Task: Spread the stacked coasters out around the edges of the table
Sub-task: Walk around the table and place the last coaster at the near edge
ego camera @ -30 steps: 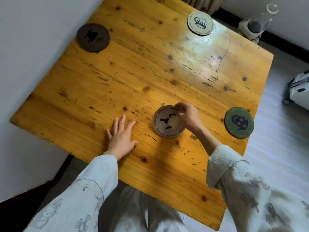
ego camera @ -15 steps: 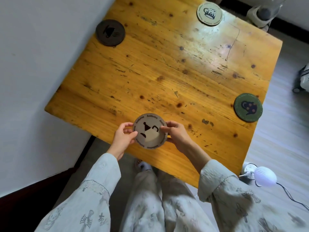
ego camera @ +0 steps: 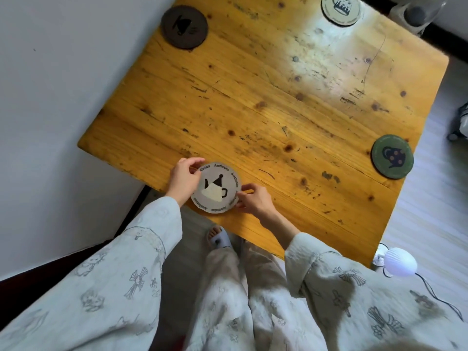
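Note:
A grey round coaster (ego camera: 215, 187) with a teapot picture lies at the near edge of the wooden table (ego camera: 266, 115). My left hand (ego camera: 184, 178) grips its left rim and my right hand (ego camera: 254, 201) pinches its right rim. A dark brown coaster (ego camera: 184, 27) lies at the far left edge. At the far edge rests a cream coaster (ego camera: 340, 9). A green coaster (ego camera: 392, 156) with a spotted teapot sits at the right edge.
A white wall runs along the table's left side. A white round lamp (ego camera: 400, 265) with a cable stands on the floor at the near right. A grey device (ego camera: 415, 15) stands beyond the far right corner. My legs and a slippered foot (ego camera: 219, 238) are below the near edge.
The grey coaster moved from the table's middle to its near edge. My left hand left the tabletop and took the coaster's left rim. The view shifted back from the table.

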A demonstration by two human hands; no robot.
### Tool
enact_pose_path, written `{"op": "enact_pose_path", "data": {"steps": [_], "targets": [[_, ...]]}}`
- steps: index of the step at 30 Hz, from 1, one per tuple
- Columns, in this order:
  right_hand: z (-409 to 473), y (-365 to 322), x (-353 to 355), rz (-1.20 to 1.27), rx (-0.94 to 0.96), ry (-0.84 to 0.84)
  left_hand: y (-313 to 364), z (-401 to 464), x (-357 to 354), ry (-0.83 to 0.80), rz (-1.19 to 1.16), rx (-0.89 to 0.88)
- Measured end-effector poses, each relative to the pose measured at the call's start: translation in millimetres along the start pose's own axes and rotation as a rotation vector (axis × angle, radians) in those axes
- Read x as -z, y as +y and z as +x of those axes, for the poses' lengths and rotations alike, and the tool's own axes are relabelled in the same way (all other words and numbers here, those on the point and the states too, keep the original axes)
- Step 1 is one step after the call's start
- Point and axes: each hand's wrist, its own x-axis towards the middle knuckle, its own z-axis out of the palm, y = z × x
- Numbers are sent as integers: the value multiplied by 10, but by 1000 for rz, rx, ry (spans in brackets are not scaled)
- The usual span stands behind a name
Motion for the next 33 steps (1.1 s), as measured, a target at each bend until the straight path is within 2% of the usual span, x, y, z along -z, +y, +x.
{"op": "enact_pose_path", "data": {"steps": [4,7,23,33], "targets": [[43,25,-93,117,-88,-1,-68,23,17,-65,13,39],[41,6,-125,68,-61,23,-112,13,45,-130,29,35],[-25,11,-253,4,2,33,-274,-112,47,-154,89,68],[-82,86,-241,49,-2,-32,-281,-166,84,-221,99,76]]}}
